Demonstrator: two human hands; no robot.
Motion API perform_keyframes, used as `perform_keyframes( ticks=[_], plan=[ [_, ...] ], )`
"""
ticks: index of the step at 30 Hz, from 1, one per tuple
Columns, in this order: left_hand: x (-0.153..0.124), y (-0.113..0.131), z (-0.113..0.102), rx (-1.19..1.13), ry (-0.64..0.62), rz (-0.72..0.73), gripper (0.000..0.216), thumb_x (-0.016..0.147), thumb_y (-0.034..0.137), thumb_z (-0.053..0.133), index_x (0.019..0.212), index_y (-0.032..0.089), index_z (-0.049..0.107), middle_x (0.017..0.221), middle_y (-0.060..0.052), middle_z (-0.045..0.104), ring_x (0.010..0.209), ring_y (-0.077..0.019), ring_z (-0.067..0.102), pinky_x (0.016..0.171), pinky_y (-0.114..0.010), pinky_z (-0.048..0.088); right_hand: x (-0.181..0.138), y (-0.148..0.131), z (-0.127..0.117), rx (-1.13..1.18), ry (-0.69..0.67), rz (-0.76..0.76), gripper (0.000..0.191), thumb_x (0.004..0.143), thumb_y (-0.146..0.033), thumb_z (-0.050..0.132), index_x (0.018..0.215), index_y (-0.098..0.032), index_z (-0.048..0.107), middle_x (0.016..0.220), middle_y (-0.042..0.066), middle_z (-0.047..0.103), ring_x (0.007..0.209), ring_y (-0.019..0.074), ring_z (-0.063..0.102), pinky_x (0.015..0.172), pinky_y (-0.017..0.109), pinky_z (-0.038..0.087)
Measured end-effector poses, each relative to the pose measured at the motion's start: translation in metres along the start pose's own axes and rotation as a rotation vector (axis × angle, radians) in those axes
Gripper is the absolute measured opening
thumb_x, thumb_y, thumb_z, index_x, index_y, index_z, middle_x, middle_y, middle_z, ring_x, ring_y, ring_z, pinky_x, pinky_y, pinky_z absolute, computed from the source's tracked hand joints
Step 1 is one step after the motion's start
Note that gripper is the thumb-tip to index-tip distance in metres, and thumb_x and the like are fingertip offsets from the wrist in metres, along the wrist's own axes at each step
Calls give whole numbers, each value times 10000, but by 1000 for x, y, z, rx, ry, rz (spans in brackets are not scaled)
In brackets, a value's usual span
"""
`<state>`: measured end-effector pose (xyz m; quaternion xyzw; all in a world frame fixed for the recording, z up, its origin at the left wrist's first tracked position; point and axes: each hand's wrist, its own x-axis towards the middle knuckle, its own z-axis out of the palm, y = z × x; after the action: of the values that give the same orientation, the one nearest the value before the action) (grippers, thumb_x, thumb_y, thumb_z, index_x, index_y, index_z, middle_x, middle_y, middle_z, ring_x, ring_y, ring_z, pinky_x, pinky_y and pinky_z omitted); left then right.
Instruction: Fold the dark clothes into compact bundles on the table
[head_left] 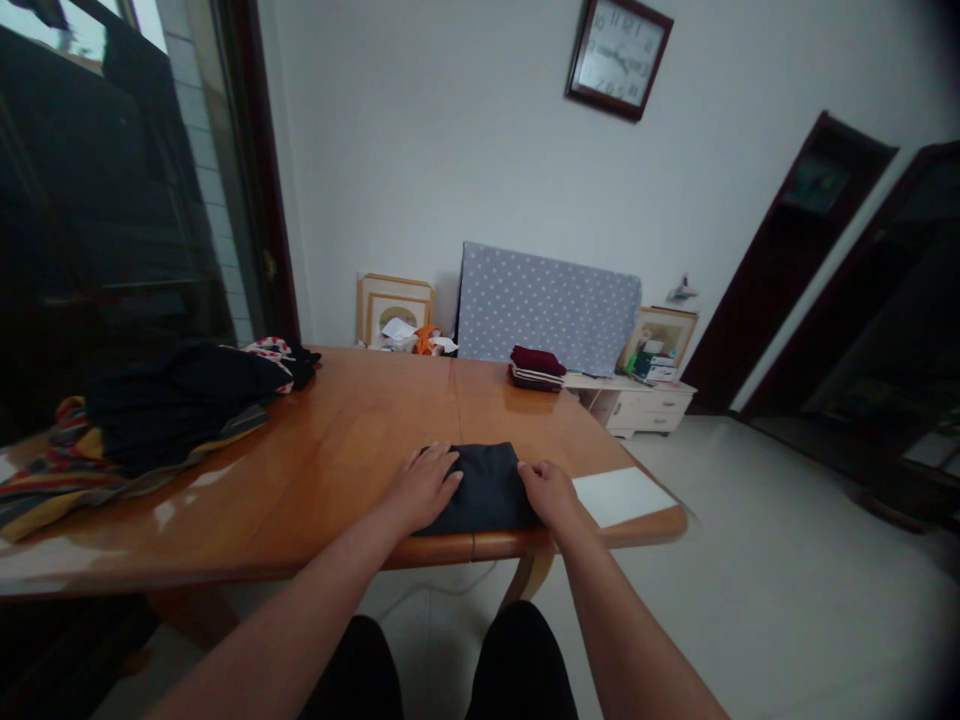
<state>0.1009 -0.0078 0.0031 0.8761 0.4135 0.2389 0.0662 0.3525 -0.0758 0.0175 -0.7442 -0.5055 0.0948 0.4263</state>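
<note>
A dark, folded piece of cloth point(487, 490), its exact kind not clear, lies at the near edge of the wooden table point(375, 400). On its left side rests my left hand point(429, 487), fingers stretched out and flat on the fabric. My right hand point(551, 490) has its fingers curled at the cloth's right edge and pinches it there. A white sheet point(622, 496) lies on the table just right of my right hand.
At the left is a heap of dark and striped clothes point(187, 400). A stack of folded clothes point(537, 368), dark red on top, stands near the far edge. Behind the table are a spotted grey-blue cover point(547, 305) and a white cabinet point(652, 408).
</note>
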Motion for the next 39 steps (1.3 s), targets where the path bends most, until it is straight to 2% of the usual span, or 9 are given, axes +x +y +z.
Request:
perform_keyframes(
  ticks=[4,8,11,16,21,28,31,34,39],
  plan=[
    [7,-4,-1,3,-21,-67,554,997,493,349,1459,203,445,1576,-124,359,1468,-278,280,1174,-466,229,12,-4,6,36,-60,29,298,747,-450,648,570,-210,653,575,37,649,580,175,587,557,259,376],
    [7,-3,0,9,-77,-86,585,991,542,319,1456,215,454,1586,-118,340,1480,-312,242,1158,-533,232,17,-10,8,194,-173,148,230,687,-409,718,569,-219,664,398,-8,502,450,166,502,490,271,321],
    [4,0,-2,14,-87,-100,595,994,561,279,1467,240,442,1588,-107,340,1489,-309,216,1157,-569,200,14,-13,7,304,-153,165,167,696,-376,701,639,-219,691,387,-25,484,445,165,500,485,266,319],
    [2,3,-10,19,-88,-59,601,995,585,236,1484,289,421,1605,-68,311,1503,-291,172,1177,-583,96,4,-7,5,72,-42,13,242,753,-387,611,573,-224,613,517,-11,572,549,170,542,515,253,321],
    [6,0,-12,-11,-169,-94,643,973,640,250,1491,296,415,1605,-74,304,1497,-342,171,1147,-647,106,-3,4,1,-90,-4,6,261,814,-395,579,620,-228,628,618,36,636,626,191,565,573,275,322],
    [12,6,-17,-39,50,-30,518,1034,439,236,1399,205,519,1505,-92,479,1449,-235,330,1208,-489,142,-7,-20,-15,-123,149,-170,303,922,-380,450,897,-221,706,905,70,717,861,217,628,747,293,418],
    [15,20,-18,-48,21,78,489,1026,363,271,1381,158,537,1476,-107,511,1416,-204,389,1211,-403,190,-15,-39,-7,-77,77,-367,332,952,-331,414,1030,-214,714,1032,88,725,962,217,643,867,304,449],
    [19,28,-12,-37,-67,127,483,1010,314,288,1382,134,539,1481,-125,502,1407,-210,407,1197,-383,236,-22,-50,12,-125,-112,-495,390,964,-284,389,1208,-188,678,1228,117,681,1138,235,614,998,340,428],
    [19,19,2,38,-194,107,546,1004,386,307,1458,120,455,1554,-142,391,1465,-257,299,1198,-445,219,-22,-47,34,-374,-370,-396,539,986,-353,351,1443,-101,483,1513,160,434,1449,284,320,1177,468,222]
  ],
)
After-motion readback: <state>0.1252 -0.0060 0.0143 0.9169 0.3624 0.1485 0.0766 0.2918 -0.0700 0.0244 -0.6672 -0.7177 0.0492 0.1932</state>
